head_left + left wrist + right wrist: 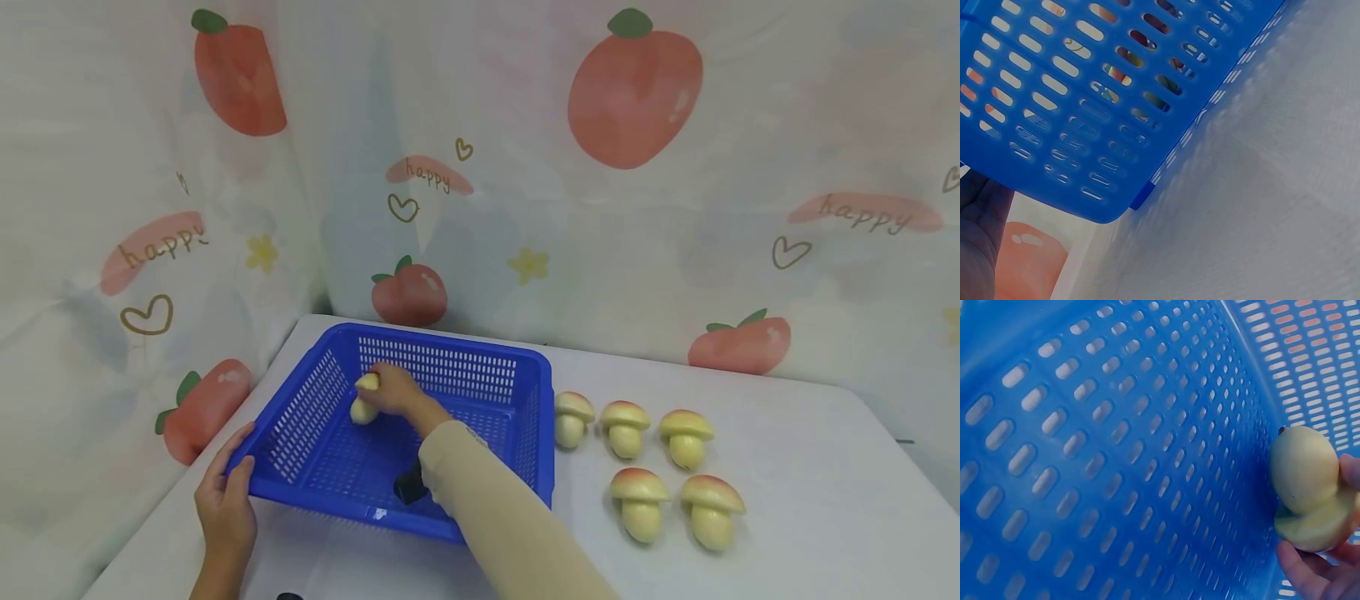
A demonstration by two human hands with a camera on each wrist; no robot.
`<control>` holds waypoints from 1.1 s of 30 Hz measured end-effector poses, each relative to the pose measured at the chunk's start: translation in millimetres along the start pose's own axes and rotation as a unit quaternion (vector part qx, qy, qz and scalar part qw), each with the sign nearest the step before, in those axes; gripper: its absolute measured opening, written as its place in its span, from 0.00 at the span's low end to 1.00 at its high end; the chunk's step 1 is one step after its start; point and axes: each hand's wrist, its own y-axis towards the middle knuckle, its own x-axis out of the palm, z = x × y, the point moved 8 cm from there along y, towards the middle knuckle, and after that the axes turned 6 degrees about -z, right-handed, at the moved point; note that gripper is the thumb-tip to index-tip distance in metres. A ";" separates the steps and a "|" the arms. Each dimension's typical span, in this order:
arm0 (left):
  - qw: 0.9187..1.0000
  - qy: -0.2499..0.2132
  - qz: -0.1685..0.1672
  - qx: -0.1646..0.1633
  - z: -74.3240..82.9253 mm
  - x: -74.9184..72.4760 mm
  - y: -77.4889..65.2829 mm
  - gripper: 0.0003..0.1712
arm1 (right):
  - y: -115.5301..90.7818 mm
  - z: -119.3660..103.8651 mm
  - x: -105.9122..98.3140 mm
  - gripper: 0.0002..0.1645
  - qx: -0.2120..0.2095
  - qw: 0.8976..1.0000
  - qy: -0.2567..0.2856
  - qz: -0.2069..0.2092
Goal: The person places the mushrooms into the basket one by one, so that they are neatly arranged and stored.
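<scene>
In the head view a blue plastic basket (pixel 315 492) with slotted walls stands on the white table. My right hand (pixel 397 390) reaches inside it, near the far left corner, and grips a toy mushroom (pixel 363 411) by its cap. The right wrist view shows this mushroom (pixel 1305 472) with its pale stem turned toward the camera and the fingers round the cap, low beside the basket's slotted surface. At the basket's front left corner my left hand (pixel 228 500) holds the rim, thumb on one side and fingers along the other. The left wrist view shows part of this hand (pixel 982 231) beneath the basket's edge.
Right of the basket, several more toy mushrooms lie in two rows, among them one next to the basket wall (pixel 573 419) and one at the front right (pixel 712 512). A fruit-print cloth (pixel 480 233) hangs behind the table (pixel 810 467) and along its left side.
</scene>
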 end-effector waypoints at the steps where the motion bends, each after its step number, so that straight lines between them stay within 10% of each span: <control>1: 1.000 -0.004 -0.001 -0.001 0.1 -0.1 0.1 0.21 | 0.6 -0.6 0.3 0.24 0.000 1.000 -0.004 0.000; 33: 0.999 0.042 0.007 -0.007 1.2 -1.9 0.3 0.21 | -18.3 0.2 -28.5 0.38 0.023 0.999 0.027 -0.010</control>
